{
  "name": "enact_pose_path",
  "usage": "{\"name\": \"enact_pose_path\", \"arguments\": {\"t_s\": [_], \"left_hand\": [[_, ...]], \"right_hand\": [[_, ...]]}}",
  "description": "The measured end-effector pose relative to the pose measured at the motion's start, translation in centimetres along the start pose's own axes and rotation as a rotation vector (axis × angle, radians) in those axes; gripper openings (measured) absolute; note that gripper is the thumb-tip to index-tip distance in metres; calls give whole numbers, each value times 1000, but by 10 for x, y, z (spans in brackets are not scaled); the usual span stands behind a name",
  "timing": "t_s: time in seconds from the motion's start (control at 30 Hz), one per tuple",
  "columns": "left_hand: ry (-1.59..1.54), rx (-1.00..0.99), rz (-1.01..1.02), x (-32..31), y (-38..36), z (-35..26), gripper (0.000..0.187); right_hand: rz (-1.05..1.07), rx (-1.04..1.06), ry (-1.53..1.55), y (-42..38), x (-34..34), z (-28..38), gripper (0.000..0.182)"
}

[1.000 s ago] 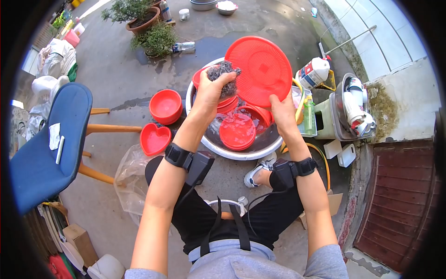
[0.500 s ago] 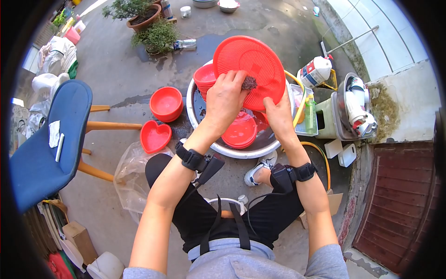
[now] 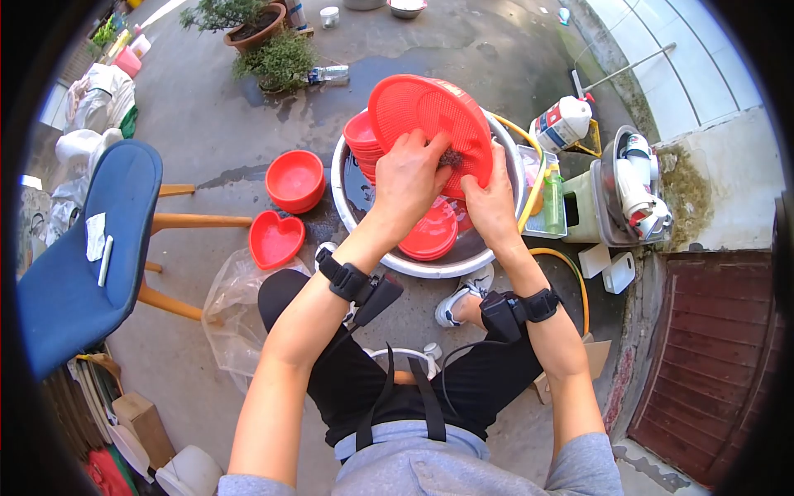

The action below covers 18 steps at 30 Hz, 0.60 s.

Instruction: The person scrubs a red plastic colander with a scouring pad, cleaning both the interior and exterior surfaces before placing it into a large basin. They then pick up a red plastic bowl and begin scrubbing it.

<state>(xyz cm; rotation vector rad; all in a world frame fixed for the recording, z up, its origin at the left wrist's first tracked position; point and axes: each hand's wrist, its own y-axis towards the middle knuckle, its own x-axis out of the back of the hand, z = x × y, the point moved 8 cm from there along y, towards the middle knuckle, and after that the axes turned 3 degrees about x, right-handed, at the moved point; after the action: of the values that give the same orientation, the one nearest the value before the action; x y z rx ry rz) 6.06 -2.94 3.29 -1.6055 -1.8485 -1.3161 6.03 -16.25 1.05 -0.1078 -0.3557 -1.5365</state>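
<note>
A dark scrubbing pad (image 3: pixel 452 157) is pinched in the left hand (image 3: pixel 409 180) and pressed to a red disc (image 3: pixel 407 107); the disc is gripped at its near edge by the right hand (image 3: pixel 494 213) and held tilted above a metal basin (image 3: pixel 438 270), in which red bowls (image 3: pixel 362 136) are stacked; a blue chair (image 3: pixel 58 281) and a clear plastic bag (image 3: pixel 236 318) are set at the left; a heart-shaped bowl (image 3: pixel 276 240) and round bowls (image 3: pixel 294 178) are placed on grey concrete (image 3: pixel 190 83), which is darkened by wet patches near the potted plants (image 3: pixel 281 70); the wall (image 3: pixel 616 33) beyond is faced with white tiles; compared with half a second ago, the disc is tipped more steeply, the outside of its far rim being shown, while both hands are kept on their holds.
</note>
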Motion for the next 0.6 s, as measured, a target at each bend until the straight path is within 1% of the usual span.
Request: {"name": "enact_pose_path", "arguments": {"t_s": [0.03,0.1,0.23,0.3,0.43,0.5,0.53,0.6], "left_hand": [[1,2,1,1,2,2,34],[101,93,-36,7,7,15,35],[89,82,-49,8,8,16,33],[-77,29,-41,5,6,6,31],[-85,38,-80,7,4,-3,29],[31,75,-127,10,6,1,29],[30,75,-127,9,7,3,29],[112,79,-85,5,9,8,28]], "right_hand": [[2,-1,0,0,0,1,54],[-2,18,80,0,0,4,53],[-16,36,35,-1,0,3,53],[-31,26,161,0,1,2,53],[-19,-3,143,1,1,2,53],[-28,-53,189,1,0,-4,53],[-28,-53,189,0,1,-6,53],[-32,16,66,-1,2,-4,53]]}}
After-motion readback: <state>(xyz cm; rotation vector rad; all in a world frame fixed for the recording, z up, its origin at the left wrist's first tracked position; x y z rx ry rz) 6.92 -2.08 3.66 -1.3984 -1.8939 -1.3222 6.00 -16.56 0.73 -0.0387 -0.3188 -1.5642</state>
